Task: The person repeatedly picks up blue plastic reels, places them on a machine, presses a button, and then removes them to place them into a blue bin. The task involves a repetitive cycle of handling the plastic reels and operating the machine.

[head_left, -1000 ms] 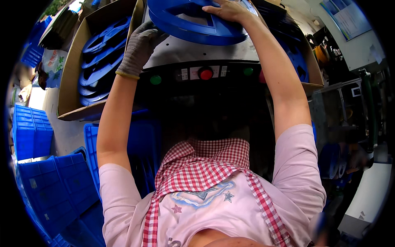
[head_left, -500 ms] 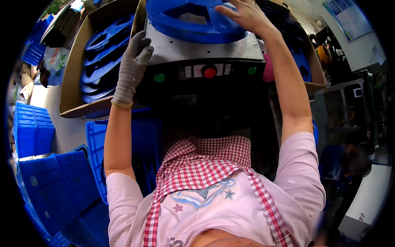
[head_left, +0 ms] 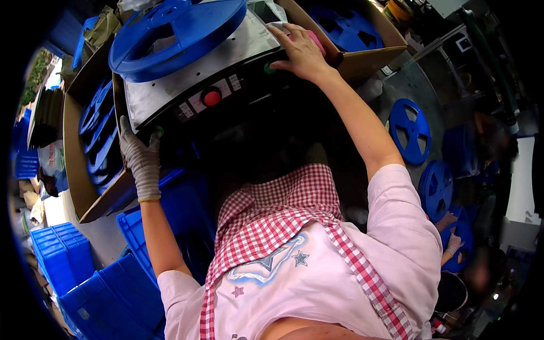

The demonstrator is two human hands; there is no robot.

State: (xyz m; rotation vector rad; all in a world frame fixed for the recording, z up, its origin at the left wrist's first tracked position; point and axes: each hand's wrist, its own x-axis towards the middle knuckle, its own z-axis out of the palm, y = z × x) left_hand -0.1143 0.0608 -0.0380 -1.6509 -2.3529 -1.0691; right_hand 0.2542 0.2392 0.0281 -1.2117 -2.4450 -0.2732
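A blue plastic reel (head_left: 201, 37) lies flat on the metal top of a machine (head_left: 249, 48), its far part cut off by the picture's edge. My left hand (head_left: 139, 156), in a grey striped glove, is open at the machine's left front corner, its thumb at a green button (head_left: 159, 131). My bare right hand (head_left: 303, 54) rests open over the right front corner, fingers spread, thumb on the other green button (head_left: 268, 68). Between the two hands a red button (head_left: 212, 97) sits on the front panel. Neither hand holds anything.
Cardboard boxes with blue reels stand left (head_left: 73, 164) and right (head_left: 371, 56) of the machine. Blue crates (head_left: 107, 300) stack at lower left. Right, more reels (head_left: 409, 131) stand near another person's gloved hand (head_left: 453, 245). A pink thing (head_left: 317, 42) lies behind my right hand.
My right hand has left the reel and come down to the right green button. My left hand has moved down to the left one. The view has turned, tilting the machine.
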